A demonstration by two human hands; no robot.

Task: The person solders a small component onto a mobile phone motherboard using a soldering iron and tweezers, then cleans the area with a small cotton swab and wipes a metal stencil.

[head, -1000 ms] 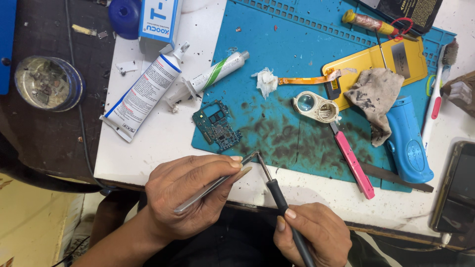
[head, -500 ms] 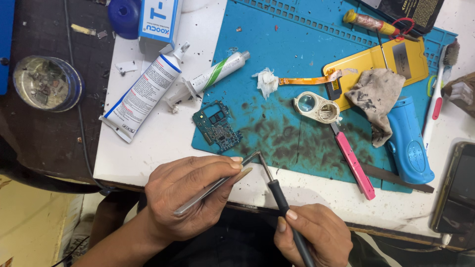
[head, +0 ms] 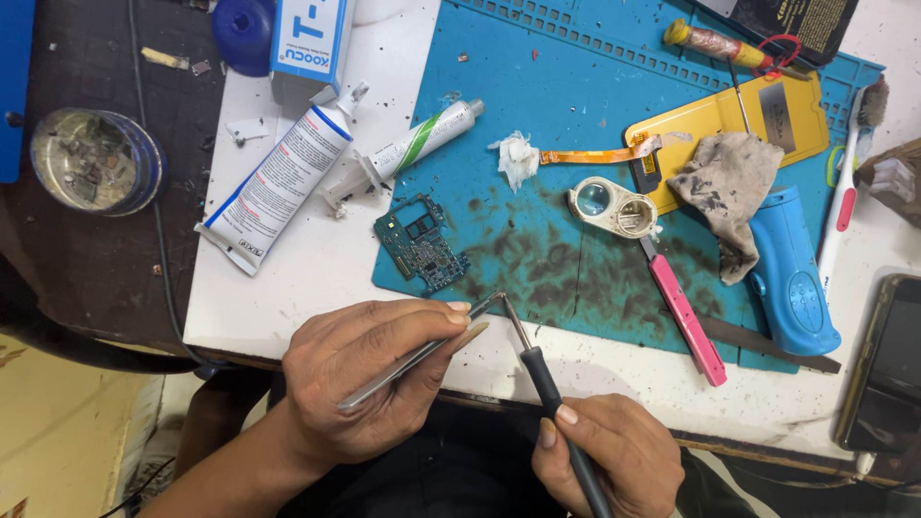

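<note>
My left hand grips metal tweezers, their tips pointing up right at the front edge of the blue work mat. My right hand holds a black-handled soldering iron; its thin tip meets the tweezer tips at the mat's edge. A small green circuit board lies just beyond, on the mat's left corner.
White glue tubes lie left of the mat. On the mat are a loupe, a pink-handled tool, a dirty rag, a yellow phone part and a blue device. A phone lies far right, a round dish far left.
The iron's tip and the tweezer tips have shifted slightly together at the mat's edge. Both hands stay in place.
</note>
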